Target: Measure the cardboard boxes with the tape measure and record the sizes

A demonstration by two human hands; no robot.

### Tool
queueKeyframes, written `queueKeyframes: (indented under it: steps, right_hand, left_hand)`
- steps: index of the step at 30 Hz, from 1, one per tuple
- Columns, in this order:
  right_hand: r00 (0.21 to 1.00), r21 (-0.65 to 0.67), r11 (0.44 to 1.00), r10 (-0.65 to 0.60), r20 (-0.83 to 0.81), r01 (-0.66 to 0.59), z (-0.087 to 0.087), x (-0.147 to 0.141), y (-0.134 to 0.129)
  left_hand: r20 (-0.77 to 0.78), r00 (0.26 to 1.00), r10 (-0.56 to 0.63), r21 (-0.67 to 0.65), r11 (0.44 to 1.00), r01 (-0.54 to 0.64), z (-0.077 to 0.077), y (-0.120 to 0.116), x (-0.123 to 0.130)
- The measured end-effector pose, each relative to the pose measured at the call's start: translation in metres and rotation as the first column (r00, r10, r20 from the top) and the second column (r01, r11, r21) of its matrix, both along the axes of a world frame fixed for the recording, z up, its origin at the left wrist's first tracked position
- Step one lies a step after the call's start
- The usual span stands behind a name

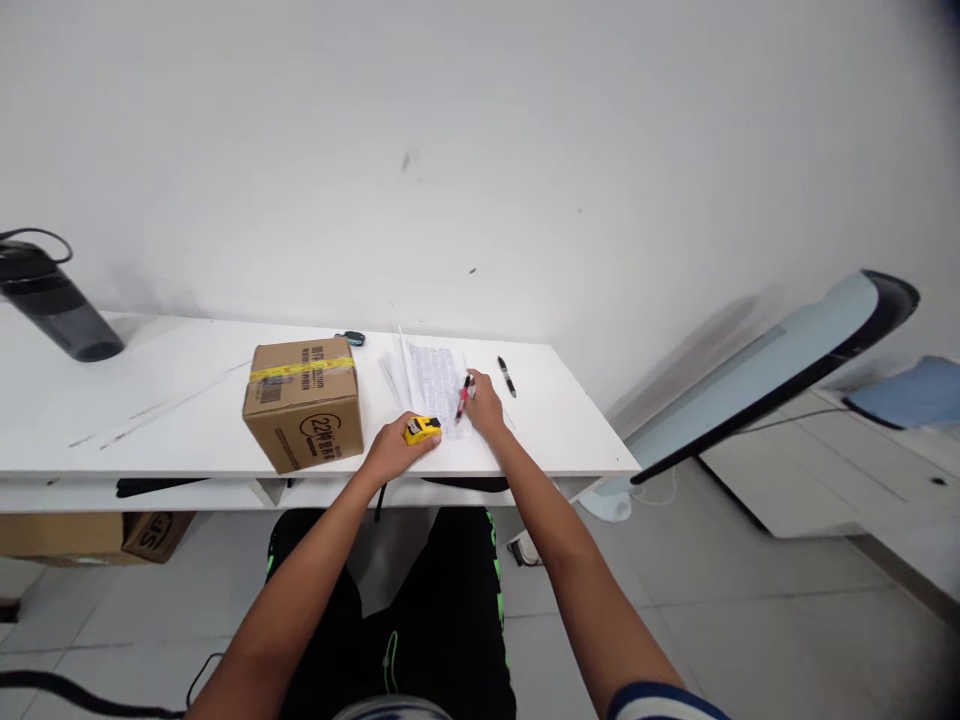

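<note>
My left hand (391, 449) is closed round a yellow tape measure (422, 430) just above the front part of the white table. In my right hand (485, 404) is a red and black pen (463, 398), held over printed sheets of paper (435, 375). The sheets lie on the table between and behind my hands, some of their edges lifted or fanned out. A black marker (506, 377) lies to the right of my right hand. Left of my left hand stands a brown cardboard box (304, 405) with yellow tape across its top.
A dark water bottle (64, 300) stands at the far left of the white table (180, 400). Behind the box lies a small dark object (351, 338). A second carton (97, 535) is below the table. A pale blue, black-edged panel (765, 370) leans against the wall at right.
</note>
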State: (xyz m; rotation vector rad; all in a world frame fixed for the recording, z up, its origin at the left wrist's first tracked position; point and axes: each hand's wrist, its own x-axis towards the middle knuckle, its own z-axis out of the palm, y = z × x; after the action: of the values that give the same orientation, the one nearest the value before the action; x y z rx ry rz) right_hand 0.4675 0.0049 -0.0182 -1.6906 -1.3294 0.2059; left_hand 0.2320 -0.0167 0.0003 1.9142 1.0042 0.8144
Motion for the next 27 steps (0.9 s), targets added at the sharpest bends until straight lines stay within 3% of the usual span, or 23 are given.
queueKeyframes:
  steps: [3,5,7,8,9,10,12,13,16,19,21,24,27]
  right_hand:
    - [0.996,-0.012,0.997,-0.074,0.049,0.075,0.006,-0.009,0.001]
    - [0.995,0.073,0.994,-0.076,-0.059,0.08,0.018,-0.022,-0.006]
    - [0.973,0.183,0.983,0.047,-0.226,-0.005,0.033,-0.044,-0.022]
    - [0.934,0.209,0.969,0.192,-0.302,-0.131,0.041,-0.059,-0.034]
    - [0.852,0.227,0.92,0.384,-0.355,-0.32,0.049,-0.076,-0.048]
    - [0.74,0.268,0.833,0.554,-0.382,-0.484,0.056,-0.094,-0.062]
    - [0.579,0.336,0.672,0.74,-0.343,-0.66,0.069,-0.132,-0.088]
    - [0.56,0.366,0.638,0.77,-0.305,-0.678,0.077,-0.15,-0.097]
    - [0.567,0.403,0.634,0.772,-0.288,-0.66,0.107,-0.197,-0.099]
    - [0.654,0.399,0.684,0.72,-0.234,-0.611,0.145,-0.224,-0.071]
    - [0.727,0.366,0.717,0.672,-0.138,-0.593,0.166,-0.234,-0.046]
    - [0.749,0.227,0.736,0.661,-0.04,-0.637,0.179,-0.248,-0.011]
    - [0.716,0.078,0.713,0.697,0.033,-0.697,0.171,-0.262,0.01]
  left_hand:
    - [0.043,0.999,0.018,0.135,0.991,-0.023,0.001,-0.013,-0.003]
    - [0.124,0.991,0.052,0.286,0.954,-0.086,0.005,-0.027,-0.01]
    - [0.236,0.97,0.055,0.425,0.892,-0.154,0.013,-0.043,-0.022]
    - [0.286,0.957,0.043,0.49,0.852,-0.184,0.019,-0.051,-0.029]
    - [0.334,0.942,0.021,0.557,0.802,-0.215,0.027,-0.059,-0.036]
    - [0.371,0.929,-0.009,0.613,0.754,-0.238,0.036,-0.067,-0.044]
    - [0.449,0.892,-0.042,0.655,0.695,-0.297,0.06,-0.078,-0.06]
    - [0.484,0.874,-0.039,0.646,0.69,-0.327,0.072,-0.081,-0.068]
    - [0.552,0.83,0.075,0.564,0.7,-0.438,0.105,-0.079,-0.095]
    - [0.549,0.795,0.257,0.477,0.684,-0.551,0.113,-0.065,-0.126]
    - [0.528,0.761,0.376,0.371,0.704,-0.605,0.103,-0.05,-0.146]
    - [0.491,0.681,0.543,0.055,0.761,-0.646,0.074,-0.027,-0.165]
    - [0.574,0.672,0.468,-0.157,0.868,-0.471,0.05,-0.011,-0.164]
